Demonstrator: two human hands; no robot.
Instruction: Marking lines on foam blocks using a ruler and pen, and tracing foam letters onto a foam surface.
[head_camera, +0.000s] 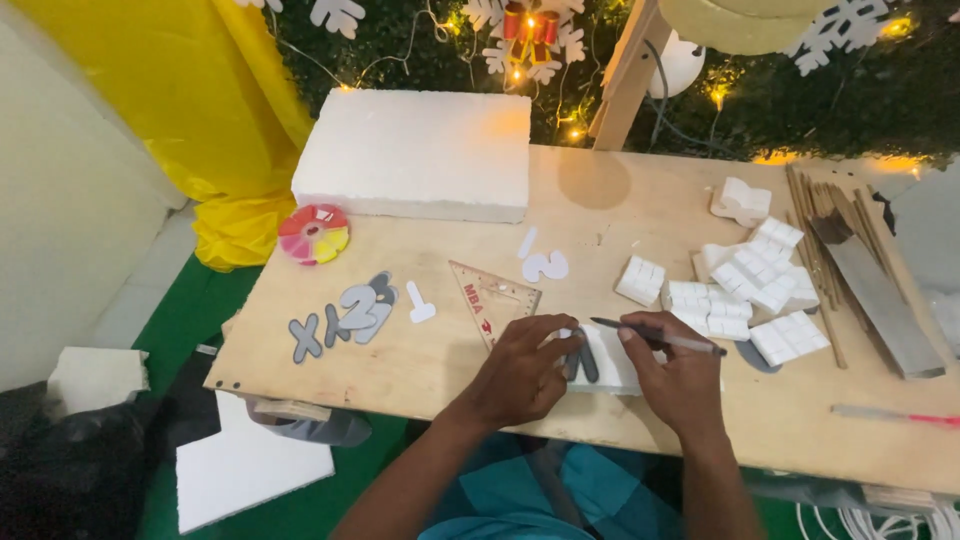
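Observation:
My left hand (520, 368) presses down on a small white foam piece (610, 368) with a grey cut-out shape (583, 362) lying on it, near the front edge of the wooden board (430, 350). My right hand (680, 378) grips a thin pen (660, 337), with its dark tip pointing left over the foam piece. A clear triangular ruler (490, 298) lies just left of my left hand.
A big white foam block (415, 152) sits at the back left. Grey cut-out shapes (345, 315) and white ones (545, 265) lie on the board. Scored foam squares (750, 295) pile up at right, beside wooden sticks (820, 235) and a metal bar (880, 300). A colourful disc (314, 234) rests at the left edge.

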